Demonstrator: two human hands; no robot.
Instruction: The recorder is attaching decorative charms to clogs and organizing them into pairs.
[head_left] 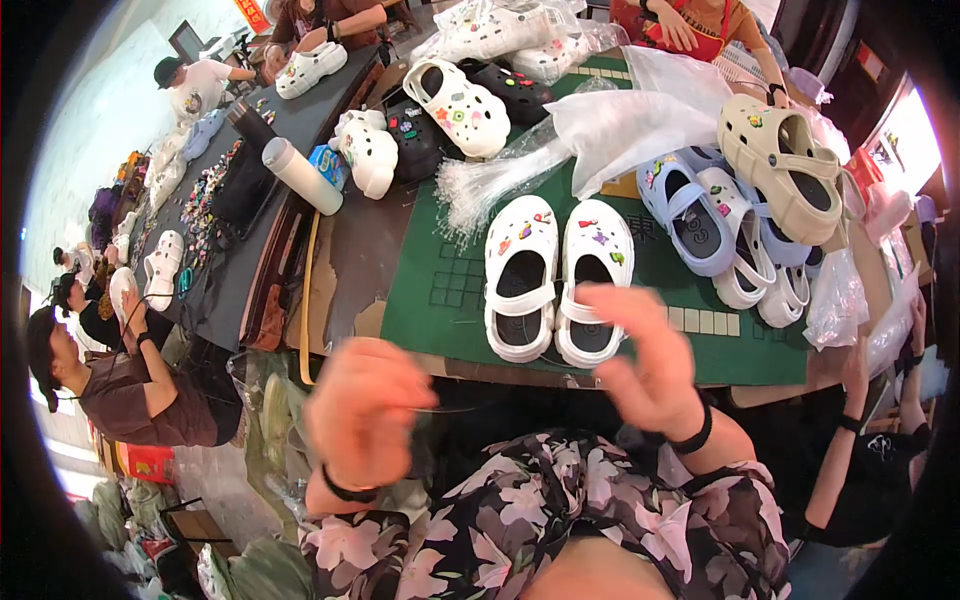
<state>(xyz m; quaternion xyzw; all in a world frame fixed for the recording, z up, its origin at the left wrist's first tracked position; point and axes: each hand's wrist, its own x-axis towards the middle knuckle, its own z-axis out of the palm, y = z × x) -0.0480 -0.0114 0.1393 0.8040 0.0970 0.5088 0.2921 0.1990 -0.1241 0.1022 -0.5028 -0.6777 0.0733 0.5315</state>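
A pair of white clogs stands side by side on the green mat (420,300), toes pointing away from me. Colourful charms dot the toes of the left clog (522,235) and the right clog (598,232). My right hand (655,355), somewhat blurred, is open over the heel end of the right clog, thumb and fingers apart. My left hand (365,415) is raised in front of the mat's near edge, left of the clogs. Its fingers are curled and smeared by motion, and a thin clear strand seems to run from their tips.
A bundle of clear plastic strands (490,190) lies beyond the clogs beside thin plastic bags (640,115). Blue clogs (685,215) and beige clogs (780,165) are piled right. A white bottle (300,175) stands left. Co-workers (150,385) sit around the tables.
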